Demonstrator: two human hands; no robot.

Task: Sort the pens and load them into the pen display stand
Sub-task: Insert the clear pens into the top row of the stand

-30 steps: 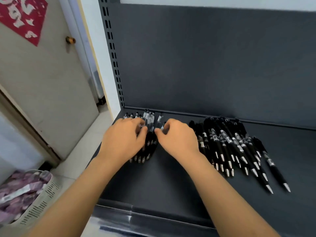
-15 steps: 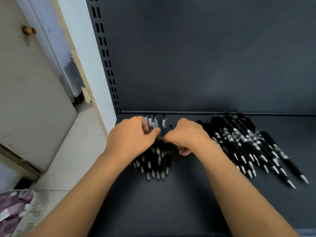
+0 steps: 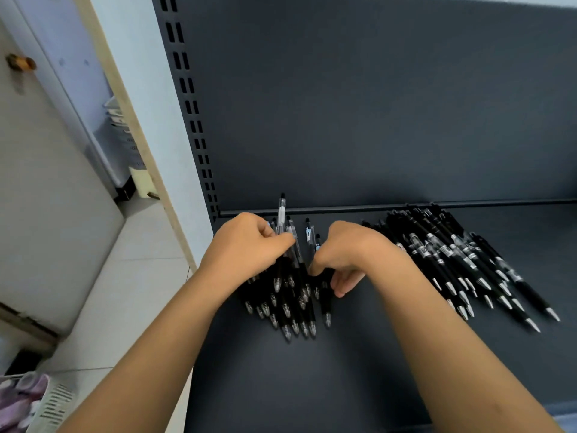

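Step in hand (a judgement): gathering and squaring one sorted group before loading. Reference point: the pen bundle (image 3: 290, 307), which lies on the shelf deck (image 3: 312, 385) with its metal tips toward the person.

1. Well to the near left of the bundle, a basket (image 3: 46, 407) sits on the floor.
2. Over the bundle's middle, the left hand (image 3: 246, 248) is clenched round the barrels of the left flank, thumb pressed across them. The right hand (image 3: 346, 254) curls its fingers on the right flank, thumb tip against the outermost pens (the palm hides exactly which pens it pinches).
3. Right of the bundle and apart from it lies the second pile (image 3: 462, 264), fanned out, tips likewise toward the person.
4. Behind the bundle, the longest clicker end crosses the rear rail (image 3: 343, 209).

Next move, as judged: draw both hands inward, even the tips, and lift the bundle as one. Loose outer pens may slip. No display stand is in view, so it must be located before loading.
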